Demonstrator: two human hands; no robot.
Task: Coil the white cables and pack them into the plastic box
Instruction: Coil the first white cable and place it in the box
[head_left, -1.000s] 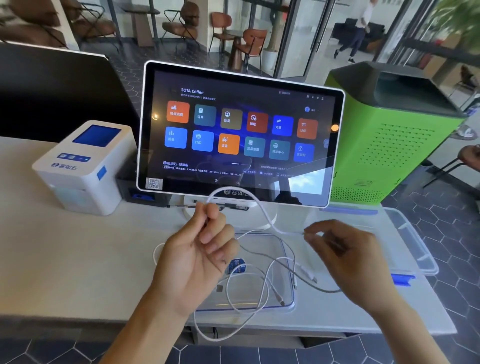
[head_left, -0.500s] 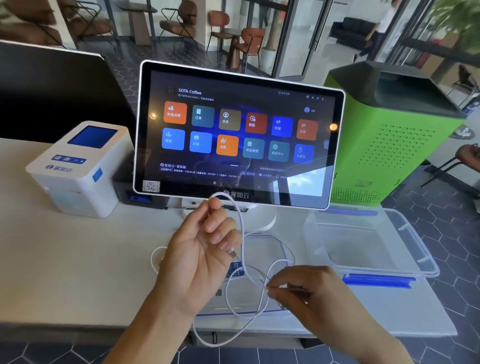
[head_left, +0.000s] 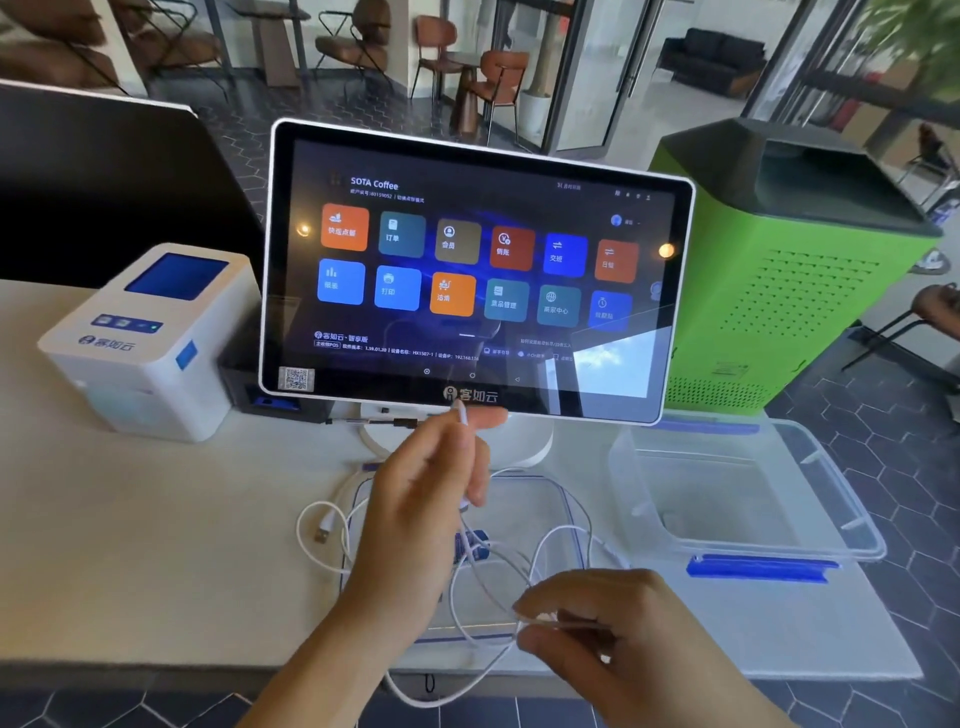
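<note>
— So, where is the white cable (head_left: 470, 525) right now?

— My left hand (head_left: 415, 519) is raised in front of the touchscreen (head_left: 470, 270), fingers curled round one stretch of it; a short white end sticks up above my knuckles. My right hand (head_left: 618, 639) is lower and nearer to me, pinching another stretch between thumb and fingertips. Between the two hands the cable hangs in loose loops, and one loop drops below the front edge of the counter (head_left: 156, 545).

— And the plastic box?

— The box (head_left: 748, 493) sits open on the counter to my right, below the green machine (head_left: 800, 291), with a blue clip on its near rim. I can see no cable in it. A clear lid (head_left: 519, 551) lies flat on the counter under my hands.

— Any other cables?

— One more white cable (head_left: 324, 530) lies on the counter just left of my left hand, its plug end curled inward.

— What else stands there?

— A white receipt printer (head_left: 150, 343) stands to the left of the touchscreen.
</note>
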